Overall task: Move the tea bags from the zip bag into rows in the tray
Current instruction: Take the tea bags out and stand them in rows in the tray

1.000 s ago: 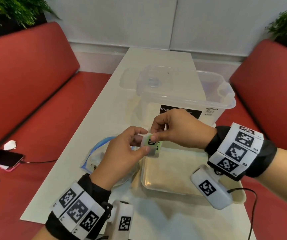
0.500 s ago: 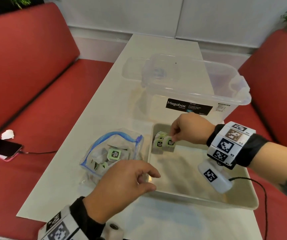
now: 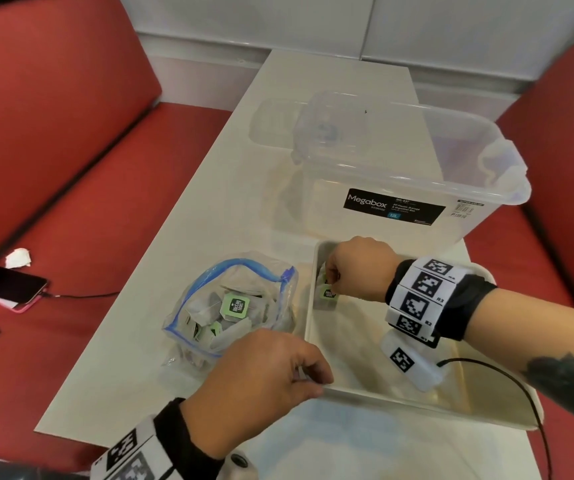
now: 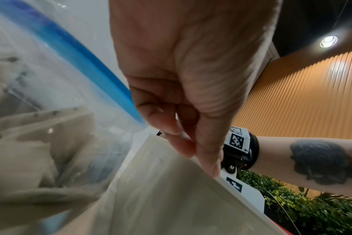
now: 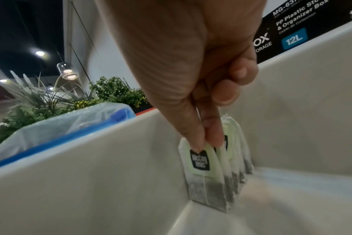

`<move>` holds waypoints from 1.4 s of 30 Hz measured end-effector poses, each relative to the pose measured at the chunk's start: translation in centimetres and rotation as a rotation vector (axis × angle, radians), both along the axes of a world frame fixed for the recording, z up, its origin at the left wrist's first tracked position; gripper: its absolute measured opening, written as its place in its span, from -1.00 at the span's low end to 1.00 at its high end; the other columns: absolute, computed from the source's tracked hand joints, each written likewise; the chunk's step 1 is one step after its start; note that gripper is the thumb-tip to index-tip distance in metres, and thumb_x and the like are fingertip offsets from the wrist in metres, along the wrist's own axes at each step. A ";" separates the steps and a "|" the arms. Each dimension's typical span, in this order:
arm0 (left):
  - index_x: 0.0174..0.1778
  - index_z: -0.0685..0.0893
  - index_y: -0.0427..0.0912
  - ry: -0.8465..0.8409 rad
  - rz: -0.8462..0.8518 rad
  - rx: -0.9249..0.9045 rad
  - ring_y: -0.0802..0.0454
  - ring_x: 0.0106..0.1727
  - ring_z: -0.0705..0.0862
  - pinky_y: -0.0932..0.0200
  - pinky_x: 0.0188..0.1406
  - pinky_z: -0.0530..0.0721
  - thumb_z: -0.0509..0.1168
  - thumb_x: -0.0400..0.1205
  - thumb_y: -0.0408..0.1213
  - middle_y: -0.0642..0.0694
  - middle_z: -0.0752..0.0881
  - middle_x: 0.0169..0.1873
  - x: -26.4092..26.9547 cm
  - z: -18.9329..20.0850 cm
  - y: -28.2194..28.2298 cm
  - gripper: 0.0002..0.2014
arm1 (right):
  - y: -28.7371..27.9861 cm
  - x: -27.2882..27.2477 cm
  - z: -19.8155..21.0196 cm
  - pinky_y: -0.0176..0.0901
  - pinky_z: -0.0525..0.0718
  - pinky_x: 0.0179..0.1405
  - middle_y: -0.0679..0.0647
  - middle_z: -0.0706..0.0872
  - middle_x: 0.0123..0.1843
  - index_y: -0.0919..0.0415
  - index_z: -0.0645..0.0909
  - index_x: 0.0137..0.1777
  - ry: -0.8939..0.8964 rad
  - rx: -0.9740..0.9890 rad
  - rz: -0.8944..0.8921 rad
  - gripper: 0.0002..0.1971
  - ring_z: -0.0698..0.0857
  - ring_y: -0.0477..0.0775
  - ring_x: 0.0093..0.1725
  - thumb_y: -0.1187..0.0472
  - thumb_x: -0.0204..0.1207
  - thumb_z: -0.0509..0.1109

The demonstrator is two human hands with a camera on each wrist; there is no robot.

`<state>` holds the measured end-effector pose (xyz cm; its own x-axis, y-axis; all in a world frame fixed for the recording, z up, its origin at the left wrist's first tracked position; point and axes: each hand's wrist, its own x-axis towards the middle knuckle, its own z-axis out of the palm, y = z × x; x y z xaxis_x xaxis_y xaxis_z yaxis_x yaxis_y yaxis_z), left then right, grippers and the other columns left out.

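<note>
- Your right hand (image 3: 361, 268) reaches into the far left corner of the tray (image 3: 417, 407); the right wrist view shows its thumb and forefinger (image 5: 193, 136) pinched together on the top edge of the nearest tea bag (image 5: 203, 176).
- That tea bag stands upright against the tray's left wall, at the front of a short row of tea bags (image 5: 237, 151) running back toward the corner. The bags behind overlap one another, so you cannot count them; from the head view your hand covers all but one green tag.
- Your left hand (image 3: 261, 379) rests at the tray's near left corner, thumb tip touching the rim. In the left wrist view its fingers (image 4: 167, 117) are curled loosely and nothing shows between them; whether they press on the rim is hard to tell.
- The zip bag (image 3: 233, 306) lies open on the table (image 3: 330, 74) just left of the tray, blue seal uppermost, with a jumble of tea bags inside. One green tag (image 3: 234, 305) faces up; the others are blurred behind the plastic.
- A clear storage box (image 3: 413, 168) stands behind the tray, its label partly legible. Something clear sits beyond it, seen only through the box walls.
- On the red bench (image 3: 53, 150) at left lie a phone (image 3: 10, 284) with a cable and a scrap of white paper (image 3: 18, 257); further dark items are cut off at the frame edge.
</note>
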<state>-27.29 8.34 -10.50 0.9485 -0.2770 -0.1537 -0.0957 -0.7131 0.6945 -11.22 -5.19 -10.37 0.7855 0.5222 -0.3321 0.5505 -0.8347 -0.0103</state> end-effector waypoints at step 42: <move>0.18 0.67 0.12 -0.203 0.353 0.438 0.10 -0.16 0.66 0.28 -0.16 0.51 0.29 0.55 -0.36 0.10 0.76 -0.02 3.3 1.5 6.4 -0.65 | -1.9 -1.9 2.4 -0.49 0.41 -0.25 -0.26 0.54 -0.27 -0.07 0.63 0.31 0.342 -0.032 0.177 -0.67 0.49 -0.25 -0.32 0.08 0.54 0.39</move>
